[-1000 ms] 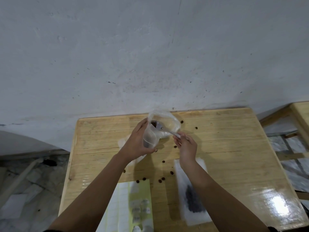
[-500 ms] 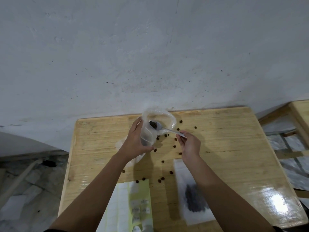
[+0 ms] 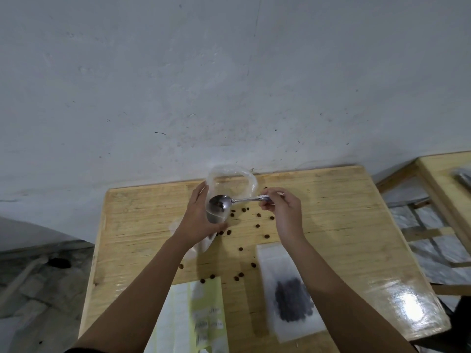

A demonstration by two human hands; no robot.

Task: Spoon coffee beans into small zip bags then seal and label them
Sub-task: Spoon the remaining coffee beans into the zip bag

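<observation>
- Grey-white plaster wall (image 3: 229, 72) fills the upper two thirds of the frame. A varnished wooden table (image 3: 331, 225) occupies the lower centre, and a second table (image 3: 448, 179) shows at the right edge.
- Left hand (image 3: 196, 220), centre frame: fingers and thumb are curled round a clear plastic bag (image 3: 244, 182), holding it upright with its mouth open toward the wall.
- Right hand (image 3: 283, 212), right of centre: thumb and fingertips are pinched together on the handle end of a metal spoon (image 3: 220, 202).
- The spoon bowl lies at the bag, just beside the left thumb, with a few coffee beans in it. Whether the bowl is inside the mouth or in front of the bag wall cannot be told.
- Done, as judged: one filled zip bag (image 3: 270, 261) lies flat at lower right with a dark mass of beans inside. Its seal state is not legible, and no label shows on it.
- In hand, as judged: filling of the held bag. It looks almost empty, so several more spoonfuls appear necessary.
- Left: sealing of the held bag, then labelling. A label sheet (image 3: 206, 301) lies at the lower centre edge of the frame, near the filled bag.
- Loose beans (image 3: 258, 215) lie scattered across the table between the hands and the label sheet. Collecting them is a probable extra step.
- More crumpled clear plastic (image 3: 201, 247) lies under the left wrist. Its nature cannot be told.
</observation>
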